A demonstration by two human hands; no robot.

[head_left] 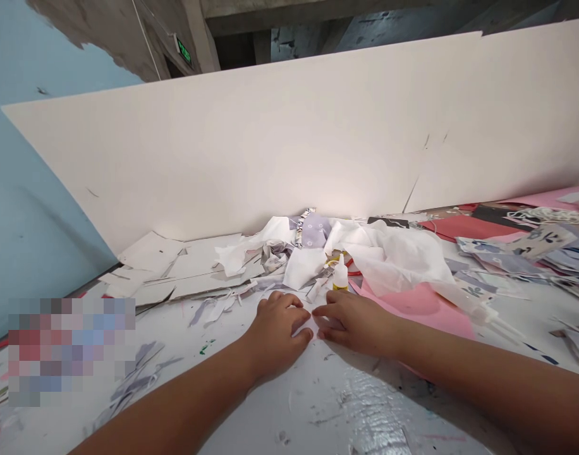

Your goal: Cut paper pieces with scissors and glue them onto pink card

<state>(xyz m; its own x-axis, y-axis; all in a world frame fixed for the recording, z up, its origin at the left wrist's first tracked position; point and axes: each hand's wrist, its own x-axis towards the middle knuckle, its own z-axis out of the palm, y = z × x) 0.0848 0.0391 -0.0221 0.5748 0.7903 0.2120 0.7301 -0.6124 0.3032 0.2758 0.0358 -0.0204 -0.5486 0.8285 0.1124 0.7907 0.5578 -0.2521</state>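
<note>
Pale bit of paper (308,327) sat on the counter (289,423) between the left hand (277,328) and right hand (356,322), fingers curled in; honestly couldn't tell if they gripped it. Looked mid-job to me, nothing visibly finished. Glue (340,277) stood just beyond, scraps (227,304) far left.

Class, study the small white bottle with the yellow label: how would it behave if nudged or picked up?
The bottle might tip if nudged near its top, since it stands upright with a slim nozzle, though the right hand hides its base. Once down, it may roll, as its body looks round. It is probably light, being small and apparently plastic.
</note>
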